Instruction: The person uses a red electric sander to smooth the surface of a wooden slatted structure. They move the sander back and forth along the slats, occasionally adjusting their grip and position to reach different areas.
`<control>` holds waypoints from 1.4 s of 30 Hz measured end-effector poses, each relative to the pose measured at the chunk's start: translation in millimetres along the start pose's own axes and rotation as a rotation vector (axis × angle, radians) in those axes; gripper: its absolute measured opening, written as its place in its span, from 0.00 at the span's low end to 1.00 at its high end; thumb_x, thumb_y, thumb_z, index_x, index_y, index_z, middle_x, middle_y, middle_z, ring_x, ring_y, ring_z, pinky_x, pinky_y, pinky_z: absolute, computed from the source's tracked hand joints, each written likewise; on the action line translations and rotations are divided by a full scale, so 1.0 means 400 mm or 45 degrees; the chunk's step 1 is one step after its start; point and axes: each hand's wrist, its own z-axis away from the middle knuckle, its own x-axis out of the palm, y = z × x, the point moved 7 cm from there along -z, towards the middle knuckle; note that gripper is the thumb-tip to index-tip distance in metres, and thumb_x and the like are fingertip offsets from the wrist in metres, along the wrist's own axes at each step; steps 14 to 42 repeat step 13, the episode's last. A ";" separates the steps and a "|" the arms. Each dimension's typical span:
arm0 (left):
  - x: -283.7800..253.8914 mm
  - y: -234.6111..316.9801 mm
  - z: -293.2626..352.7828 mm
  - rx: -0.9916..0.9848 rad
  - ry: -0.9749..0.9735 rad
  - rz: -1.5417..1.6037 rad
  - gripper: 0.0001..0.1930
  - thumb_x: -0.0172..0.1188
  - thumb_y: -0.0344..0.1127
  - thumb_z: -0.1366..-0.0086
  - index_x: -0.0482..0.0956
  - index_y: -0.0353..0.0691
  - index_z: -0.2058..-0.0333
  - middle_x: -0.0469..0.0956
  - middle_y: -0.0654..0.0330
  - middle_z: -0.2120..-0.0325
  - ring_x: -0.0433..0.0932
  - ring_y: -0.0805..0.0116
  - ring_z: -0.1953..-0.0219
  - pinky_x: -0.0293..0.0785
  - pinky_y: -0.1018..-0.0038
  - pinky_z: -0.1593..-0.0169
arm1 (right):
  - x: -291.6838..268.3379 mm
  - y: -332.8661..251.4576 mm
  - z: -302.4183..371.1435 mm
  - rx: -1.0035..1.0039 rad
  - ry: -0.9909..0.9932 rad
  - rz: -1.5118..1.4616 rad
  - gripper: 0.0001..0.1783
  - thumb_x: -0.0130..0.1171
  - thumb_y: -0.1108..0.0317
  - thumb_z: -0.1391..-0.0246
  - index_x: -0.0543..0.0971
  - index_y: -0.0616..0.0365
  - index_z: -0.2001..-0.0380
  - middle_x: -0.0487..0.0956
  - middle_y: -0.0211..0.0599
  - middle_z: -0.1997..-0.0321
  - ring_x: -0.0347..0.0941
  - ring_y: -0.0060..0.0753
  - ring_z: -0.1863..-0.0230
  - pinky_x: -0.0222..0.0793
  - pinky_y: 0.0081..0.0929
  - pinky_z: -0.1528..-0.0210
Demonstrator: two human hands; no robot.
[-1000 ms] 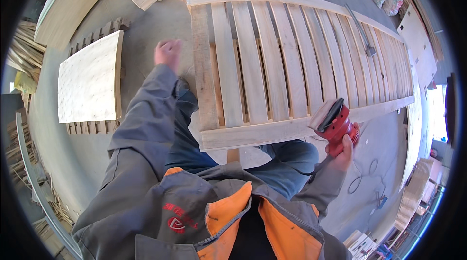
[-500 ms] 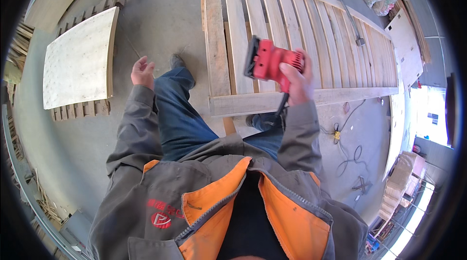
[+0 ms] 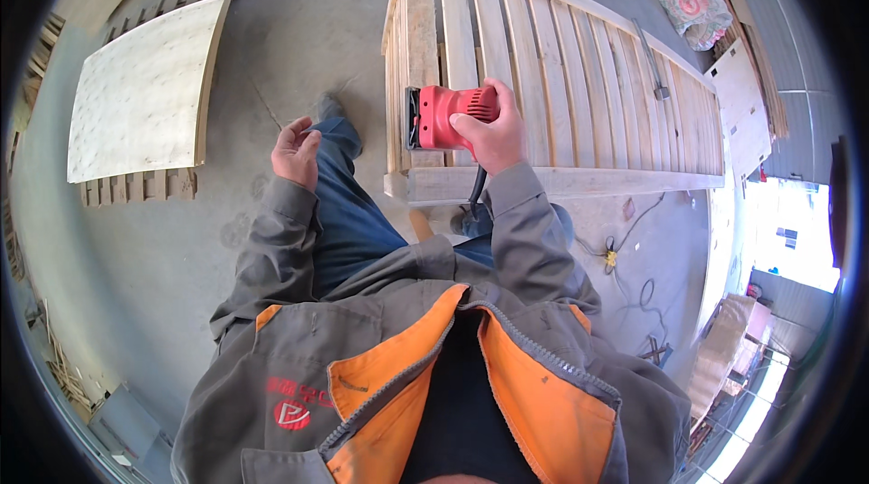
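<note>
In my right hand (image 3: 501, 133) is a red electric sander (image 3: 445, 117), its fingers and thumb wrapped around the vented body. The sander is turned on its side, with its dark flat pad facing left and its black cord hanging toward me. It is over the near left end of a slatted wooden frame (image 3: 561, 180); whether it touches the wood I cannot tell. Beside my left thigh, my left hand (image 3: 296, 154) hovers with loosely curled fingers, slightly apart and holding nothing.
A pale wooden board (image 3: 149, 86) lies on a pallet (image 3: 140, 187) at the left. Across the slats rests a hammer-like metal tool (image 3: 654, 67). Dark cable (image 3: 644, 298) coils on the floor at right. White sacks (image 3: 695, 2) are piled at the far right.
My right hand has brought the sander left, levelling it so the pad faces left. My left hand has moved right, closer to my leg. The view has shifted slightly.
</note>
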 end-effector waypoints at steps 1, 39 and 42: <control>0.008 -0.005 0.007 -0.007 -0.008 0.007 0.20 0.67 0.29 0.29 0.80 0.30 0.40 0.84 0.56 0.49 0.81 0.71 0.48 0.77 0.75 0.42 | -0.003 -0.003 -0.007 -0.052 0.023 0.062 0.45 0.76 0.64 0.56 0.71 0.59 0.32 0.80 0.43 0.46 0.80 0.33 0.51 0.82 0.34 0.53; 0.249 0.039 0.128 0.133 -0.501 0.029 0.21 0.67 0.30 0.27 0.78 0.36 0.38 0.83 0.59 0.49 0.81 0.71 0.49 0.78 0.73 0.43 | -0.045 0.001 -0.010 0.044 0.186 0.510 0.46 0.75 0.64 0.59 0.72 0.51 0.32 0.72 0.50 0.42 0.75 0.52 0.42 0.75 0.45 0.36; 0.249 0.039 0.128 0.133 -0.501 0.029 0.21 0.67 0.30 0.27 0.78 0.36 0.38 0.83 0.59 0.49 0.81 0.71 0.49 0.78 0.73 0.43 | -0.045 0.001 -0.010 0.044 0.186 0.510 0.46 0.75 0.64 0.59 0.72 0.51 0.32 0.72 0.50 0.42 0.75 0.52 0.42 0.75 0.45 0.36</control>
